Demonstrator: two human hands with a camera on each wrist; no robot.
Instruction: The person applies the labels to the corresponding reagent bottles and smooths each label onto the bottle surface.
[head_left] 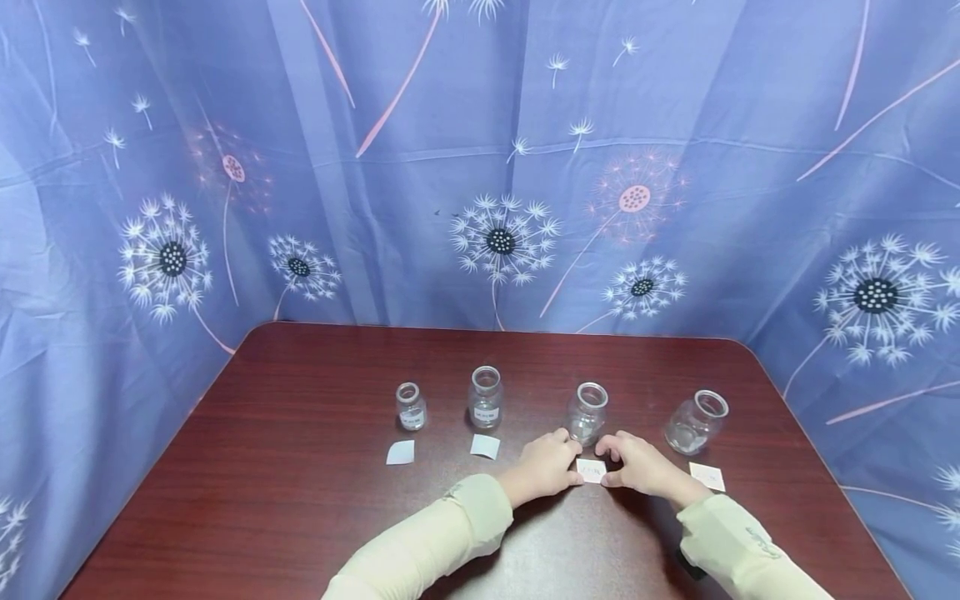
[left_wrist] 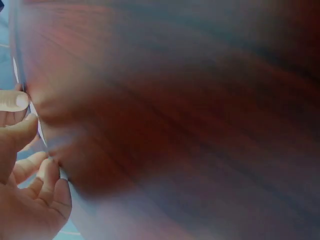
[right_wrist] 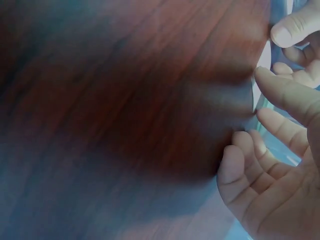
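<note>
A small white paper label (head_left: 591, 471) with writing lies in front of the third glass jar (head_left: 587, 412). My left hand (head_left: 543, 467) has curled fingers, with thumb and forefinger at the label's left edge. From the other side, my right hand (head_left: 637, 469) holds the right edge between thumb and bent forefinger. Both wrist views show the label (right_wrist: 257, 92) nearly edge-on, a thin pale strip by the fingertips, so the exact grip is partly hidden. The third jar stands just behind the fingers and carries no visible label.
To the left stand a small jar (head_left: 411, 408) and a taller jar (head_left: 486, 400), both with labels. Blank paper pieces (head_left: 401, 452) (head_left: 485, 447) lie before them. On the right, a tilted-looking jar (head_left: 696, 422) has a written label (head_left: 707, 477) before it. A blue curtain hangs behind the table (head_left: 285, 467).
</note>
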